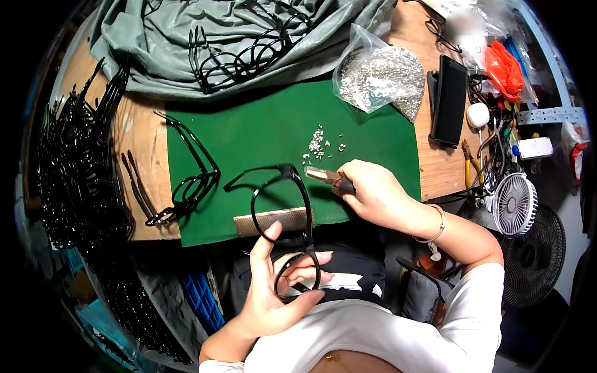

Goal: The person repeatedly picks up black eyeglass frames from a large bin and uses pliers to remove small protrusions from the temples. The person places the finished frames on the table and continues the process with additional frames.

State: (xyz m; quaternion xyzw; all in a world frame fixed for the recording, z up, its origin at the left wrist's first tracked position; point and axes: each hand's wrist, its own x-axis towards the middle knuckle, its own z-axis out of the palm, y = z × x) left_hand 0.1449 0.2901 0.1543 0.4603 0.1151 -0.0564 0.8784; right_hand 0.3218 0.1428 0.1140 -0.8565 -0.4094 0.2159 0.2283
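My left hand (264, 304) is closed around the lower rim of a black glasses frame (307, 217), which is held up at the near edge of the green mat (261, 121). One of its temples reaches out over the mat. My right hand (380, 196) grips a pair of pliers (322, 176) by dark handles, jaws toward the left. Just beyond the jaws lies a small scatter of silver pieces (317, 144). Whether the jaws pinch one of them is too small to tell. Behind the frame, a textured metal block (249, 225) sits at the mat's front edge.
Glasses frames (198, 186) rest left of the block, beside a big black heap of them (81, 174). More lie on grey cloth (149, 68) at the back. A clear bag (373, 78) of silver pieces, a phone (449, 99), yellow-handled pliers (467, 171) and a white fan (515, 204) stand right.
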